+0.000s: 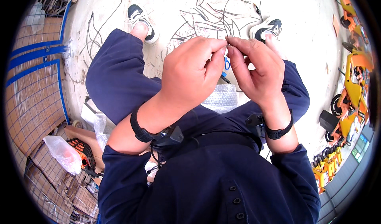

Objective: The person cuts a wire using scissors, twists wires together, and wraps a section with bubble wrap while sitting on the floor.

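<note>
My left hand (186,73) and my right hand (260,67) meet at their fingertips in front of me, above my lap. Both pinch a thin dark wire (226,30) between thumb and forefinger. Its upper part stands out beyond the fingertips and overlaps the floor behind, so its far end is hard to tell. Just below the pinch, a blue loop like a scissors handle (227,64) shows between my hands, mostly hidden. Farther down lies a blue-and-black tool-like thing (225,78), also partly covered. Beneath it is clear bubble wrap (221,96) between my legs.
Many loose dark wire pieces (206,16) are scattered on the pale floor between my shoes. More wires (93,35) lie at far left. A blue wire-mesh cage (59,81) with cardboard stands left, near a plastic bag (63,154). Yellow-orange wheeled machines (351,93) line the right.
</note>
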`<state>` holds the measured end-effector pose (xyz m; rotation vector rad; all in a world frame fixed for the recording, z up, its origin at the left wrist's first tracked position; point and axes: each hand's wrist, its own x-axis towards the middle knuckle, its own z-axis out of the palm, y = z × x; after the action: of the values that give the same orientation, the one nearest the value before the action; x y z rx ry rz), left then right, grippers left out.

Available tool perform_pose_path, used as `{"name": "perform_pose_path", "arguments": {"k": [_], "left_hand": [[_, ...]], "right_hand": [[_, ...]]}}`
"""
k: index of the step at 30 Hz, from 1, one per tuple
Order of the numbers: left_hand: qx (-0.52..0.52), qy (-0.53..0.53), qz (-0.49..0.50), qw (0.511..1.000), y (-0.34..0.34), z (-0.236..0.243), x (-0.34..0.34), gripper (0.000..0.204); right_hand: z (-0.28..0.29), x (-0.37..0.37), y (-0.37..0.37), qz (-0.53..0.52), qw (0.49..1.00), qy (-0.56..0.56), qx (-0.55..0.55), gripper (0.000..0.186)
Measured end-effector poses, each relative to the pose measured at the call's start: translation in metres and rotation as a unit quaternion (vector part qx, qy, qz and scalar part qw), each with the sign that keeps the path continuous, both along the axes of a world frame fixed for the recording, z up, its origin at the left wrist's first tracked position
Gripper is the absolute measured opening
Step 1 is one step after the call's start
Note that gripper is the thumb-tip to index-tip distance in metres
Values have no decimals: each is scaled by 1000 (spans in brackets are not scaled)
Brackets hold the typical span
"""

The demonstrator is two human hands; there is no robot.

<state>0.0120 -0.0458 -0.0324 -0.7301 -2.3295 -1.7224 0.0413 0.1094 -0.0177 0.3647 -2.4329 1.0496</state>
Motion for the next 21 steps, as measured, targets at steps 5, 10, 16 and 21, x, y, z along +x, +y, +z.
{"name": "perform_pose_path", "arguments": {"k": [5, 10, 16, 21], "left_hand": [[-35, 22, 5, 999, 0, -1, 0, 12], [-71, 60, 21, 995, 3, -3, 1, 13], [-140, 138, 12, 980, 1, -5, -1, 15], [-187, 174, -6, 967, -1, -8, -2, 16]], "right_hand": [[-3, 1, 2, 3, 1000, 2, 22, 20], [-9, 1, 2, -16, 999, 14, 30, 19], [-13, 5, -3, -51, 998, 1, 36, 15], [-13, 5, -2, -39, 998, -13, 52, 14]]}}
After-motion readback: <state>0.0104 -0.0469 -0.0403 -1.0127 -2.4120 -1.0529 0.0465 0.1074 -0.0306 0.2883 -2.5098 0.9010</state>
